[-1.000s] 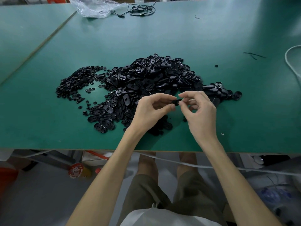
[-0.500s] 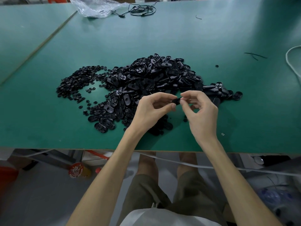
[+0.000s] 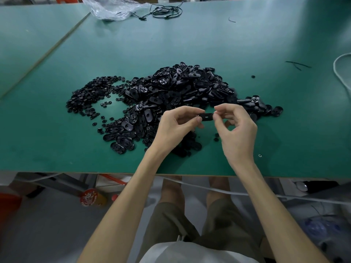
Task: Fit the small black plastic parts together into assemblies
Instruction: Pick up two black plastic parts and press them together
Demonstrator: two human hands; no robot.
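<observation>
Left hand (image 3: 176, 126): pinches one end of flat oval black plastic part (image 3: 206, 116), held above green counter (image 3: 190, 44).
Right hand (image 3: 235, 130): pinches its other end.
Risk: a skewed squeeze may flick it into the heap of loose black parts (image 3: 180, 92).

The surface (image 3: 247, 44) is plain teal-green. The heap of small plastic parts (image 3: 180, 88) is glossy black, as is the oval part (image 3: 206, 116). Far edge: clear bag (image 3: 114, 8), black cable (image 3: 165, 11). Right edge: white cord (image 3: 340, 73).

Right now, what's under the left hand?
The pile's near edge runs under the left hand, which pinches a part above the table. What lies beneath palm and wrist is hidden.
</observation>
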